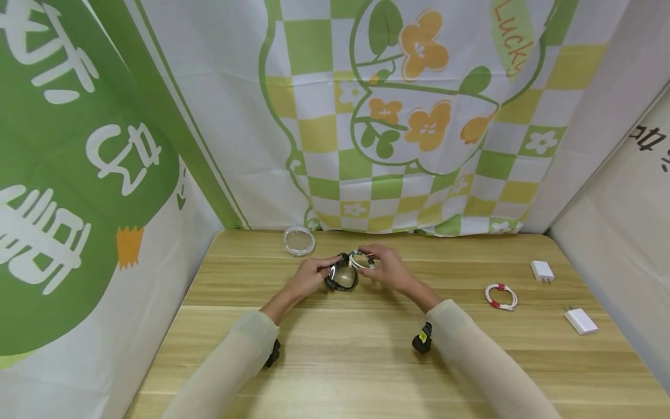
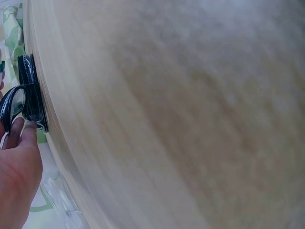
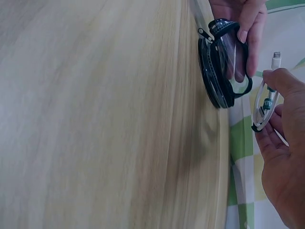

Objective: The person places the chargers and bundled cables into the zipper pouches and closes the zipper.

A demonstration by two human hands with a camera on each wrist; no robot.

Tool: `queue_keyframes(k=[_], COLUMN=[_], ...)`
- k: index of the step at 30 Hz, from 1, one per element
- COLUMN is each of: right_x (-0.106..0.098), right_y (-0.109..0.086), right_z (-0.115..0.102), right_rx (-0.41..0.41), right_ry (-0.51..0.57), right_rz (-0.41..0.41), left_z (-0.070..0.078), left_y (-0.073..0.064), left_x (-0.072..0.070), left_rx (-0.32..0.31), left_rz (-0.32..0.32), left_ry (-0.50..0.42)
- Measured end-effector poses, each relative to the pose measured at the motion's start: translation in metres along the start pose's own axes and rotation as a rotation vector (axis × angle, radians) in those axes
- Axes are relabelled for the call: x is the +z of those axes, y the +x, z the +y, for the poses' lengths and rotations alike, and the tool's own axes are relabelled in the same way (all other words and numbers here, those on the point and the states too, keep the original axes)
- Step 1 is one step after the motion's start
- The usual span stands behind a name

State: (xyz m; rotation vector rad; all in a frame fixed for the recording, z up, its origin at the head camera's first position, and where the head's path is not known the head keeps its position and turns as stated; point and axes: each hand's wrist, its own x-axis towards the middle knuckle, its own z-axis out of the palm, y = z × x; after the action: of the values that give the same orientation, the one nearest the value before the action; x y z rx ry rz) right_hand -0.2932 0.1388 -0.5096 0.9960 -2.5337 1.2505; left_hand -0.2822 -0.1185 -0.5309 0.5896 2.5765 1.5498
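At the far middle of the table, my left hand (image 1: 305, 280) grips a small clear pouch with black zipper edging (image 1: 342, 279). The right wrist view shows the pouch (image 3: 219, 71) with its zipper parted and a flap lifted by the left fingers. My right hand (image 1: 391, 269) pinches a coiled white charging cable (image 3: 268, 104) between thumb and fingers, just to the right of the pouch and apart from it. Green and dark bands wrap that cable, and its metal plug points up in the right wrist view. The left wrist view catches only part of the left hand (image 2: 21, 167).
A coiled clear-white cable (image 1: 285, 240) lies behind the left hand. Toward the right are a white cable with red bands (image 1: 488, 295) and two white charger plugs, one farther back (image 1: 542, 270) and one nearer (image 1: 581, 321). Printed cloth (image 1: 314, 128) hangs behind the wooden table (image 1: 345, 361).
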Motion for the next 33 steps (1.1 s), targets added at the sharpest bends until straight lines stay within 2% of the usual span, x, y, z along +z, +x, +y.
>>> queue_keyframes(k=[8, 18, 23, 30, 33], right_x=[0.01, 0.024, 0.031, 0.038, 0.04], right_y=[0.004, 0.008, 0.009, 0.009, 0.01], right_z=[-0.003, -0.003, -0.004, -0.006, -0.007], right_rx=[0.025, 0.056, 0.07, 0.118, 0.14], right_ry=[0.023, 0.143, 0.212, 0.259, 0.259], right_rz=[-0.005, 0.015, 0.02, 0.025, 0.025], left_z=[-0.001, -0.002, -0.003, -0.002, -0.003], left_y=[0.0, 0.0, 0.001, -0.002, -0.001], left_x=[-0.001, -0.002, -0.003, -0.005, -0.005], left_rx=[-0.002, -0.006, 0.011, -0.019, 0.0], left_rz=[-0.002, 0.006, 0.009, -0.016, -0.02], left_ry=[0.015, 0.037, 0.051, 0.01, 0.014])
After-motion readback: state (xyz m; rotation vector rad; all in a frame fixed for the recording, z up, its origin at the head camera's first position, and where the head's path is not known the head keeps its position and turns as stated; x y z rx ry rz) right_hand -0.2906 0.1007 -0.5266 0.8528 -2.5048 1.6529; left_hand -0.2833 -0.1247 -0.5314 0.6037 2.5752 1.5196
